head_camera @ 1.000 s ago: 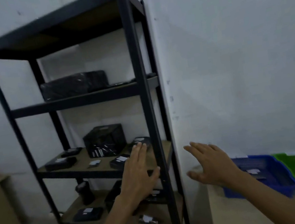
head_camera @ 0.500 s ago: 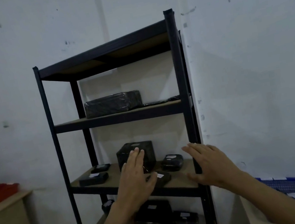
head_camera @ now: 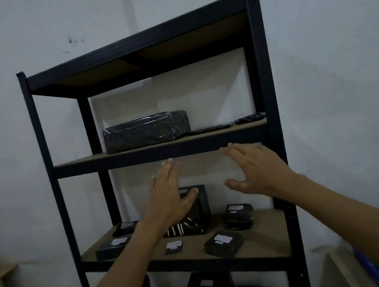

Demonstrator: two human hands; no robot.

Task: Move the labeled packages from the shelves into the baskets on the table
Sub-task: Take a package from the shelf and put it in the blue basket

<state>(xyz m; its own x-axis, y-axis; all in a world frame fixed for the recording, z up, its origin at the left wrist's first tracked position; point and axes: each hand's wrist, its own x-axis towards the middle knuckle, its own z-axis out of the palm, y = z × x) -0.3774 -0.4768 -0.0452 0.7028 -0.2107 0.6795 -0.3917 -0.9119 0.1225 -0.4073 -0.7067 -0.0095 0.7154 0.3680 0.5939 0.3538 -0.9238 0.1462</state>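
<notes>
Your hands: two, left hand (head_camera: pixel 170 197) and right hand (head_camera: pixel 259 171), fingers spread, holding nothing.
Upper shelf (head_camera: pixel 135 156): three black packages (head_camera: pixel 145 130).
Middle shelf (head_camera: pixel 263 239): six labeled packages (head_camera: pixel 222 243).

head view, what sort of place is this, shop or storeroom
Probably a storeroom or packing room: a black metal shelf rack against a white wall, labeled black-wrapped packages on its boards, and a blue basket at lower right.
</notes>
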